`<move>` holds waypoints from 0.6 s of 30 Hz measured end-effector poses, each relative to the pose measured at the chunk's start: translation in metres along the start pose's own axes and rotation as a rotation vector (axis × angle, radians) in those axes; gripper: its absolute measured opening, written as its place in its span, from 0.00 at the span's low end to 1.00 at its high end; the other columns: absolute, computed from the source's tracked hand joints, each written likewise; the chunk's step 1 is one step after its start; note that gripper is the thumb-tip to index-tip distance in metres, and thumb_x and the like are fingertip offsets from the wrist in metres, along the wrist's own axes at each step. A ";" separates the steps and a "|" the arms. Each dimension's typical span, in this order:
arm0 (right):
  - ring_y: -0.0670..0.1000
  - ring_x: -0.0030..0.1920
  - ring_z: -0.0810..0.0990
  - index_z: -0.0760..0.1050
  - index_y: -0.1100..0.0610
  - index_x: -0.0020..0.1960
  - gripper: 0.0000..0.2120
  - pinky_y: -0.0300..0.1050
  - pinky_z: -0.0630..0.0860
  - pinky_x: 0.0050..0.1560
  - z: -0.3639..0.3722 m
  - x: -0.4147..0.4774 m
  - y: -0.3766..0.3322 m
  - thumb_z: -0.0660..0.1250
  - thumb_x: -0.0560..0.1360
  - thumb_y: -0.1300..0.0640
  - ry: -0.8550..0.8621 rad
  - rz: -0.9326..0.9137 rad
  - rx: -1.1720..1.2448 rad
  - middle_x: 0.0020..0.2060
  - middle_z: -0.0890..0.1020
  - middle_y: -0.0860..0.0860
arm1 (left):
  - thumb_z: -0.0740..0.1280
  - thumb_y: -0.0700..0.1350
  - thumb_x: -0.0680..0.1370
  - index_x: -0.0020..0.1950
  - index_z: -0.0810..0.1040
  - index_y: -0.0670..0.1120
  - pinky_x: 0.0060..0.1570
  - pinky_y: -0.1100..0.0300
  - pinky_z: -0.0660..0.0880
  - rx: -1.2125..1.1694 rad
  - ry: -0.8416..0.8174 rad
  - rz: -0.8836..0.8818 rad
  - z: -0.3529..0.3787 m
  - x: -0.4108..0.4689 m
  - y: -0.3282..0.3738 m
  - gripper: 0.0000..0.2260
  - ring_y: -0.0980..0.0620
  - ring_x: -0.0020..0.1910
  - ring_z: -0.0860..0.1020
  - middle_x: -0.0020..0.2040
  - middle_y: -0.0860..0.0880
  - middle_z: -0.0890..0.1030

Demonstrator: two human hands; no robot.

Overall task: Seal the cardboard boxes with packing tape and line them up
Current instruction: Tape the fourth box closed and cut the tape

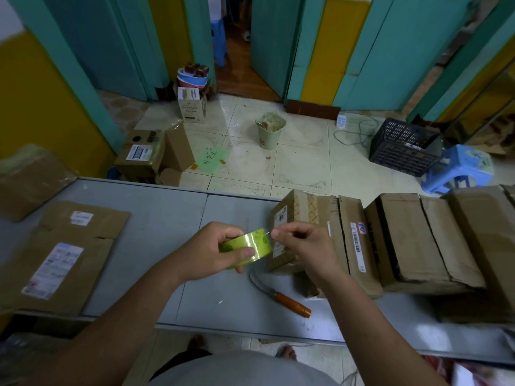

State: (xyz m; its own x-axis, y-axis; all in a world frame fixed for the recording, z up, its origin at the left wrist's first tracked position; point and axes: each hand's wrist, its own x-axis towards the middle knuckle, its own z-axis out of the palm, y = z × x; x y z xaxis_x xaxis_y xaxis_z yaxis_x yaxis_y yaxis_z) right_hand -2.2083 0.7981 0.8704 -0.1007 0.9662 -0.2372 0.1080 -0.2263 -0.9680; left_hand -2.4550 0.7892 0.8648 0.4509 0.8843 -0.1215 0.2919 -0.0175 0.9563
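The left hand (211, 246) is curled around a roll of packing tape (248, 243), with the thumb laid across its glossy face. The roll's loose end is pinched by the right hand (301, 243), just beside it. Both are held above the grey table (156, 235). A row of cardboard boxes (412, 240) is lined up at the right, a wooden-handled knife (281, 298) is laid near the hands, and flattened cardboard (69, 254) is spread at the left.

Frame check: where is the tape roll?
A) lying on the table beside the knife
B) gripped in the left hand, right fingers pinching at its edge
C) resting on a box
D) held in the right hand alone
B: the left hand grips the tape roll above the table, the right hand pinches at its edge, and the knife lies untouched.
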 end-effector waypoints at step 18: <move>0.40 0.34 0.81 0.87 0.57 0.46 0.05 0.34 0.78 0.38 -0.015 -0.003 0.001 0.75 0.77 0.56 0.191 -0.014 0.040 0.37 0.87 0.48 | 0.67 0.80 0.69 0.31 0.78 0.49 0.31 0.54 0.79 0.487 0.246 -0.200 -0.003 0.020 -0.013 0.33 0.57 0.25 0.81 0.25 0.53 0.80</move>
State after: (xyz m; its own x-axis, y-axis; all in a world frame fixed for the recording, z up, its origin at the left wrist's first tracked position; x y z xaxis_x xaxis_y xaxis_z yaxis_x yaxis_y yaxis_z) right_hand -2.1932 0.7968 0.8709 0.0880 0.9742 -0.2079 0.0678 -0.2140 -0.9745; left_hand -2.4526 0.8089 0.8504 0.1544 0.9739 -0.1664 0.7318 0.0005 0.6815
